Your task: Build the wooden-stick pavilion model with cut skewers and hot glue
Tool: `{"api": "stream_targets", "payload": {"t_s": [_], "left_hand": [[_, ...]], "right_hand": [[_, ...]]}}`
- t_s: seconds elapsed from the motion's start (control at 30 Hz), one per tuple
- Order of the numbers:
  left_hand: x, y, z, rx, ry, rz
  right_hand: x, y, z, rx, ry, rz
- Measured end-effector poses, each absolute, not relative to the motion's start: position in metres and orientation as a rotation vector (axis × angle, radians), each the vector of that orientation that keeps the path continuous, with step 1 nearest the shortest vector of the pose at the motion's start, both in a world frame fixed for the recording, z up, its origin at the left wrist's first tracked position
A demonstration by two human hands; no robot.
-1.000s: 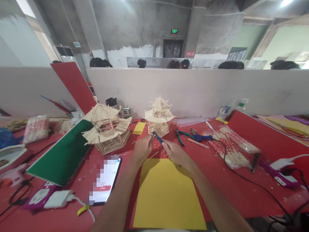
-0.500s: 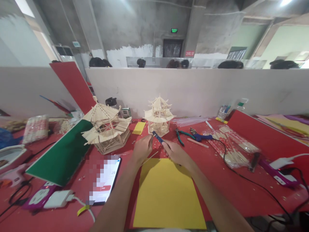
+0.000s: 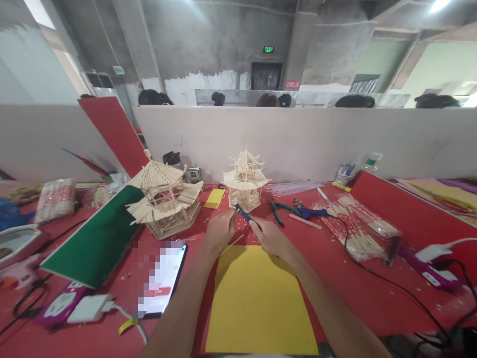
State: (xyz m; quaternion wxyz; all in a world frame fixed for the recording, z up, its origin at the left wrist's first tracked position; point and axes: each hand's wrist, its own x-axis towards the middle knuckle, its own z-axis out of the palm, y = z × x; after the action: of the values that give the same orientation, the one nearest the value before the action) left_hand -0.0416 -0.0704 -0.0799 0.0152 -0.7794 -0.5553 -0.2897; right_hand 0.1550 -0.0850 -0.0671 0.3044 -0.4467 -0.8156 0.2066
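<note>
Head view. Table [image 3: 343,303]: red surface. Stick models, two: one large [image 3: 164,194], left of the middle; one smaller [image 3: 246,181], near the middle of the far edge. Hand tools, three: blue pliers [image 3: 244,214], located in front of the smaller model; green-handled pliers [image 3: 276,215] and a blue glue gun [image 3: 313,213], both lying to their right. Large yellow sheet [image 3: 261,303], one, at the middle of the near edge. Phone [image 3: 167,278], one, left of the sheet. Power strips, two: one [image 3: 61,304] toward the near left corner, one [image 3: 428,271] toward the right edge.

Right hand [image 3: 274,237]: fingers closed round the handles of the blue pliers. Left hand [image 3: 219,229]: fingers curled at the pliers' tip; whether it grips anything cannot be told. Thin stick [image 3: 234,243], one, beside the left hand; contact unclear.
</note>
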Motion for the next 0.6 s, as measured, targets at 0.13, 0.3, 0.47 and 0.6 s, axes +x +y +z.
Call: {"api": "stream_targets", "payload": {"t_s": [0.13, 0.3, 0.47, 0.6], "left_hand": [[-0.041, -0.069, -0.082, -2.431, -1.756, -0.927], [-0.044, -0.068, -0.083, -2.379, -1.784, -1.013], [-0.044, -0.069, -0.081, -2.372, -1.804, -0.958], [-0.043, -0.069, -0.079, -2.361, -1.797, -0.980]], "right_hand": [[0.153, -0.082, -0.074, -1.199, -2.166, 0.512], [0.148, -0.077, -0.083, -1.251, -2.156, 0.436], [0.149, -0.074, -0.086, -1.215, -2.153, 0.454], [0.152, -0.076, -0.082, -1.212, -2.100, 0.562]]}}
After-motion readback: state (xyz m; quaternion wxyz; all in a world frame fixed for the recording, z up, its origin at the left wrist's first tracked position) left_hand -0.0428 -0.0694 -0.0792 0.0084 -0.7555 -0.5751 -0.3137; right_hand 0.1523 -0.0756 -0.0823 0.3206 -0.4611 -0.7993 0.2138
